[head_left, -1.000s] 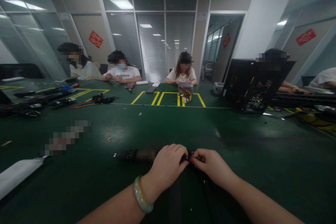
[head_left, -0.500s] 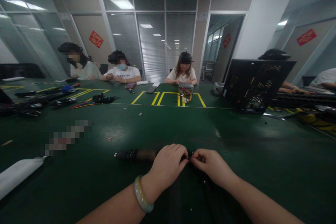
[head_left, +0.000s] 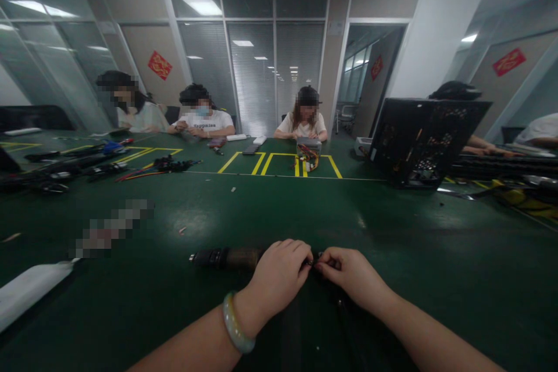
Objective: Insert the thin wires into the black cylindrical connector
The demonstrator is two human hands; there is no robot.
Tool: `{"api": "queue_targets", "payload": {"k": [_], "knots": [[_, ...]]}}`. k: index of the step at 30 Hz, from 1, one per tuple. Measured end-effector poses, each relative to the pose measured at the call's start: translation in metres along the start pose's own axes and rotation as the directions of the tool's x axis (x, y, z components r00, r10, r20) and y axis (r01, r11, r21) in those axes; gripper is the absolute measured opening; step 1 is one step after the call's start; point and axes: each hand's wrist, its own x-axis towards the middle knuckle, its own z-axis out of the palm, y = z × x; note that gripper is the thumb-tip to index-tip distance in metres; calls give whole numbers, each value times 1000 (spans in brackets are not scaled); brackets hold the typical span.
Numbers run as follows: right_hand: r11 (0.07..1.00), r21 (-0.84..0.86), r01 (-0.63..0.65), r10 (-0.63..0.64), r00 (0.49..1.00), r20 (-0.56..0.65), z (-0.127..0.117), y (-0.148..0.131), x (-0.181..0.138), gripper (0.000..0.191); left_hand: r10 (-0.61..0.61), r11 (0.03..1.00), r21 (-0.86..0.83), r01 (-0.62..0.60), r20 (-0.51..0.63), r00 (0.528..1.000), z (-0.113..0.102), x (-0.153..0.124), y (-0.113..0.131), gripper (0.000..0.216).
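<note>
A dark bundle of cables (head_left: 226, 257) lies across the green table (head_left: 261, 209) just in front of me. My left hand (head_left: 279, 273), with a pale green bangle on the wrist, is closed over the bundle's right end. My right hand (head_left: 349, 274) pinches the same spot from the right, fingertips meeting the left hand's at a small dark connector. More dark cables run down between my forearms toward the near edge.
A black computer case (head_left: 418, 142) stands open at the right. A power supply with coloured wires (head_left: 307, 151) sits inside yellow floor-tape marks. Cable piles (head_left: 65, 171) lie at the left, a white sheet (head_left: 26, 290) at the near left. Several people sit around the far side.
</note>
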Motion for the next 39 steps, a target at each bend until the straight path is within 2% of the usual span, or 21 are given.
{"api": "queue_targets", "payload": {"k": [3, 9, 14, 20, 29, 36, 39], "knots": [[1000, -3, -2, 2, 1000, 1, 0, -1, -1, 13, 21, 1000, 9, -21, 7, 1000, 0, 0, 0, 14], [1000, -7, -5, 5, 1000, -4, 0, -1, -1, 12, -12, 1000, 9, 13, -6, 1000, -1, 0, 1, 13], [1000, 6, -16, 16, 1000, 20, -1, 0, -1, 13, 28, 1000, 9, -28, 0, 1000, -1, 1, 0, 7], [1000, -4, -14, 14, 999, 29, -1, 1, 0, 12, -20, 1000, 6, 20, -2, 1000, 3, 2, -3, 13], [1000, -15, -21, 21, 999, 33, -1, 0, 0, 15, 47, 999, 18, -47, 16, 999, -1, 1, 0, 11], [1000, -2, -20, 20, 999, 37, -1, -2, 0, 13, 0, 1000, 12, 0, 1, 1000, 1, 0, -1, 11], [1000, -4, -26, 26, 999, 37, -2, -3, -1, 14, 26, 1000, 15, -27, 19, 999, -1, 0, 0, 8]]}}
